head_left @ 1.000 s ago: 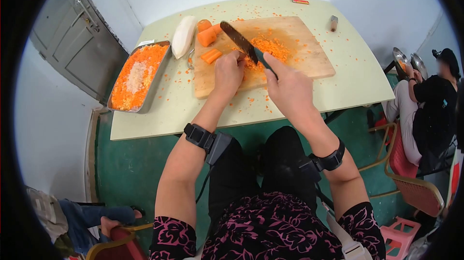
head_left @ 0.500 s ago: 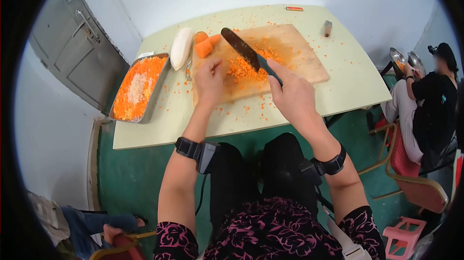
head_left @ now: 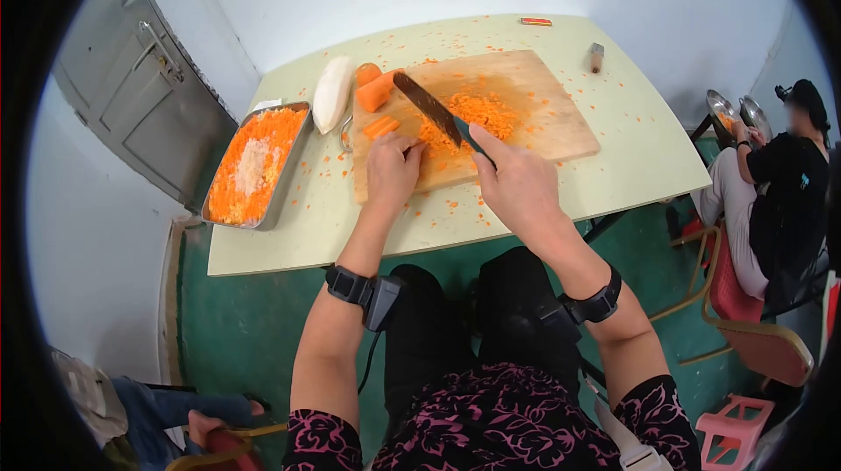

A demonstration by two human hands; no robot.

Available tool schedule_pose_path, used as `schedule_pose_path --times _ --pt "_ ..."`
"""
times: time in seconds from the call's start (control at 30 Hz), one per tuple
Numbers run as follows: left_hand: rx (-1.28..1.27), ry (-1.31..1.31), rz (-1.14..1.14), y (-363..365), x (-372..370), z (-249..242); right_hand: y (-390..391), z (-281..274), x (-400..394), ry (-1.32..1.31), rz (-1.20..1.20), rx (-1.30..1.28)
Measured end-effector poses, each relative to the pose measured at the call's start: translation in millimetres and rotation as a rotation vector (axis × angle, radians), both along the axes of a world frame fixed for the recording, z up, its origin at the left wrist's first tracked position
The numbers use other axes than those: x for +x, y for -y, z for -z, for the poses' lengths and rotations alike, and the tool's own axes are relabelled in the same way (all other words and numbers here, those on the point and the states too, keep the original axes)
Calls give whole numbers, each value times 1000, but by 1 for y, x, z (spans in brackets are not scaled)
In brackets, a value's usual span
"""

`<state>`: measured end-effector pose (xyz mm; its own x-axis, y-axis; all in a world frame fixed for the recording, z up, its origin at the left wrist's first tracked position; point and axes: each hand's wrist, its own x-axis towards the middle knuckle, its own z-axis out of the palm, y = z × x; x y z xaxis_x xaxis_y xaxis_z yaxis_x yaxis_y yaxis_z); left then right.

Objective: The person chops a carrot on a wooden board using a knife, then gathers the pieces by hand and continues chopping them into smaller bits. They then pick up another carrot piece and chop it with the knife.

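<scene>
My right hand is wrapped round the green handle of a knife, whose dark blade slants up to the left over a wooden cutting board. Chopped carrot is heaped beside and under the blade. Left of the blade, my left hand rests at the board's lower left with its fingers pressed together; what they hold, if anything, is hidden. Cut carrot sticks lie just above it. Larger carrot pieces and a peeled white radish are at the upper left.
A metal tray of chopped carrot with a pale heap stands at the table's left. A peeler-like tool and a red item lie at the back. A person sits at right with bowls; another person's legs show lower left.
My left hand has moved slightly right and down on the board. The knife has shifted left and down with my right hand. Carrot sticks now show above my left hand.
</scene>
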<state>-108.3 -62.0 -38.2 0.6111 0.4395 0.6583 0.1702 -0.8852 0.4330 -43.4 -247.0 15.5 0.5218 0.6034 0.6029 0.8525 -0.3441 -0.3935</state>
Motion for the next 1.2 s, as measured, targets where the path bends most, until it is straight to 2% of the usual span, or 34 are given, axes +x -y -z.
schedule_pose_path --times 0.1,0.2,0.3,0.4,0.6,0.7,0.8,0.9,1.0,1.03,1.13,1.2 --pt "-145 38 2 0 1 1 -4 6 2 25 -2 -26" --pt "-182 -2 34 3 -3 -3 -1 -5 -3 -47 6 -23" --pt "-79 -33 150 10 -11 -8 -2 5 -2 45 31 -4" --pt "-42 -84 177 11 -13 -11 -3 7 2 60 51 -112" --pt "-41 -290 154 5 1 -24 4 -8 10 -49 68 1" --pt "-107 -223 134 -14 23 -18 9 -10 8 -104 50 77" --pt "-469 -33 202 -18 18 -25 18 -12 7 -252 -22 110" --pt "-747 141 100 -38 -3 -29 20 -5 9 -273 -53 100" --pt "-459 86 -183 -58 -20 -29 14 5 3 -152 -83 131" --pt "-369 -23 -237 -61 -22 -30 11 6 0 -139 -60 69" --pt "4 -117 -155 -56 -12 -23 5 5 -6 -120 -8 -56" --pt "-22 -243 -118 -52 -2 -21 6 2 -3 -122 1 -65"
